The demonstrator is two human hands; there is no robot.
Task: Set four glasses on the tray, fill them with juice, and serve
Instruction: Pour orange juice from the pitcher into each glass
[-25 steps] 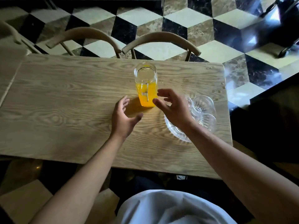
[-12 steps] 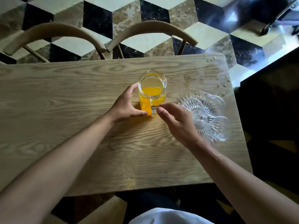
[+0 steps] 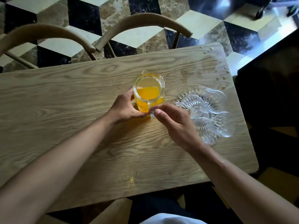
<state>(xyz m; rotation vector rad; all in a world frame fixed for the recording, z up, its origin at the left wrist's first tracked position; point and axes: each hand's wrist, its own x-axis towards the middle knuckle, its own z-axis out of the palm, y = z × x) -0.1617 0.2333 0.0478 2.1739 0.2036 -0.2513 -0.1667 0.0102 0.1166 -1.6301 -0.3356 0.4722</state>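
Note:
A clear glass jug [image 3: 149, 88], about half full of orange juice, stands upright near the middle of the wooden table [image 3: 64, 110]. Its spout points away from me and its handle points toward me. My left hand [image 3: 125, 107] is curled round the jug's left side and base. My right hand [image 3: 174, 122] is just right of the handle, its thumb tip touching it and its fingers loosely bent, not closed round it. A clear cut-glass tray [image 3: 208, 110] lies to the right of the jug. Whether glasses stand on the tray I cannot tell.
Two curved wooden chair backs [image 3: 142, 23] stand against the table's far edge, over a black, cream and brown tiled floor. Small water drops [image 3: 224, 77] dot the table's far right corner. A small yellow spot [image 3: 131, 180] marks the table near its front edge. The table's right edge runs close past the tray.
My left hand has closed round the jug, which it was only reaching for a second ago. My right hand has come up to the handle. The camera has moved closer and looks more steeply down.

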